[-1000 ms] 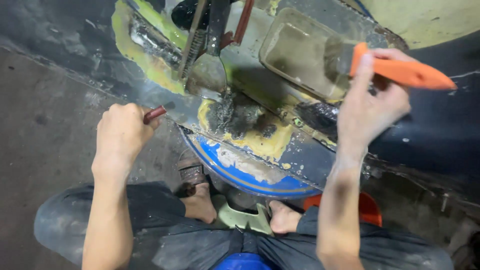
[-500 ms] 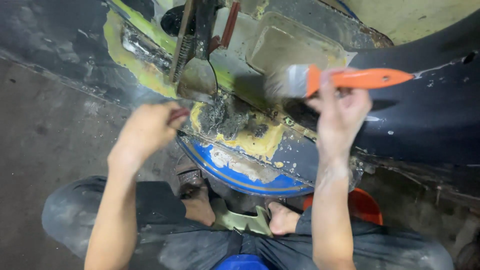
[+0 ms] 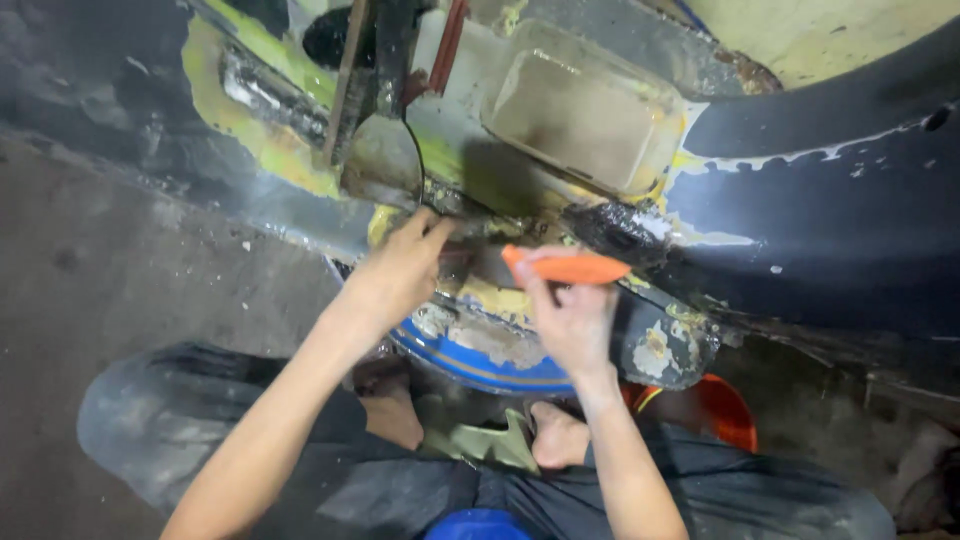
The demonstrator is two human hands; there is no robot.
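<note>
My right hand point(image 3: 572, 325) grips an orange-handled paintbrush point(image 3: 570, 266), with the bristle end pointing left at a dark, rusty patch point(image 3: 470, 255) on a vehicle body panel. My left hand point(image 3: 398, 272) is pressed against the same patch, just left of the brush, with its fingers curled. The small red-handled tool it held a moment ago is hidden behind the hand. The panel point(image 3: 820, 220) is dark, with yellow-green filler and bare spots around the patch.
A blue round container point(image 3: 470, 362) sits under the panel between my knees. My bare feet point(image 3: 555, 437) rest on green sandals point(image 3: 480, 442). An orange object point(image 3: 722, 412) lies to the right. A rectangular recess point(image 3: 580, 110) sits above the patch, and concrete floor point(image 3: 120, 270) lies to the left.
My right hand has brought the brush down and left from the upper right to the rusty patch. My left hand has moved right and up onto the panel beside it.
</note>
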